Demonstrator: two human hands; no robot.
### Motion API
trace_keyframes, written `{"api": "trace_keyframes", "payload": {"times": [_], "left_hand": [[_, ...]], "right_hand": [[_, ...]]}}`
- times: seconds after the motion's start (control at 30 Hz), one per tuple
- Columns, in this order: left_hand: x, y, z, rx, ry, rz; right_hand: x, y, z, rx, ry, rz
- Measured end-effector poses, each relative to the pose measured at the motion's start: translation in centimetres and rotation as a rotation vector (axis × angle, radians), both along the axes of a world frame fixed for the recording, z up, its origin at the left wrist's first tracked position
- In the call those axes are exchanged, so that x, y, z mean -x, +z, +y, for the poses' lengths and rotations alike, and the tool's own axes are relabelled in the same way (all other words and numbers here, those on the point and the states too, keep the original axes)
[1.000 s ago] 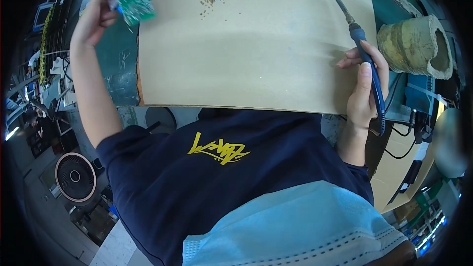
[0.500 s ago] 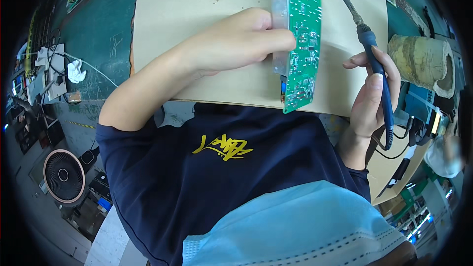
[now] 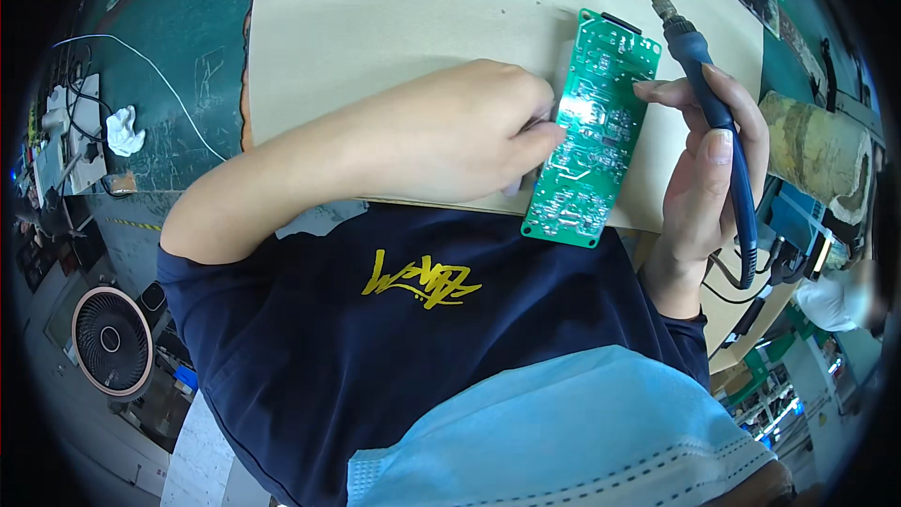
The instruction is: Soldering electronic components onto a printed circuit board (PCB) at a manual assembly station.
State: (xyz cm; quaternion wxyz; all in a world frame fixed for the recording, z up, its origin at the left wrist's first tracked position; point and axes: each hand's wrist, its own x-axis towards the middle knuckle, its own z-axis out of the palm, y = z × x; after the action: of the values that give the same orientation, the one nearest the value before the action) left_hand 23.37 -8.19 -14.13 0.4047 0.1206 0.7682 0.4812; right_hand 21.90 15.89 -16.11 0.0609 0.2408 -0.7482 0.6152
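Left hand (image 3: 497,127) pinches circuit board (image 3: 601,136), now turned solder-side up, accessible to soldering iron (image 3: 718,115) gripped in right hand (image 3: 694,174).

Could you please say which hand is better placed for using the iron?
Right, it seems: the right hand holds the soldering iron beside the green board, which the left hand holds.

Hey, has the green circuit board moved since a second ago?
Yes. Judged against the cardboard sheet, the green circuit board, held in the left hand, has gone from the far left corner rightward and closer to the person.
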Motion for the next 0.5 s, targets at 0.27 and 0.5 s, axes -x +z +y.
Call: {"api": "trace_keyframes", "payload": {"times": [0.27,0.5], "left_hand": [[2.8,-1.4,-3.7,0.333,0.285,0.908],[5.1,-3.3,-6.2,-0.089,0.597,0.741]], "right_hand": [[0.7,3.1,0.0,0.074,-0.105,-0.208],[1.7,1.6,-0.7,0.325,-0.052,-0.331]]}}
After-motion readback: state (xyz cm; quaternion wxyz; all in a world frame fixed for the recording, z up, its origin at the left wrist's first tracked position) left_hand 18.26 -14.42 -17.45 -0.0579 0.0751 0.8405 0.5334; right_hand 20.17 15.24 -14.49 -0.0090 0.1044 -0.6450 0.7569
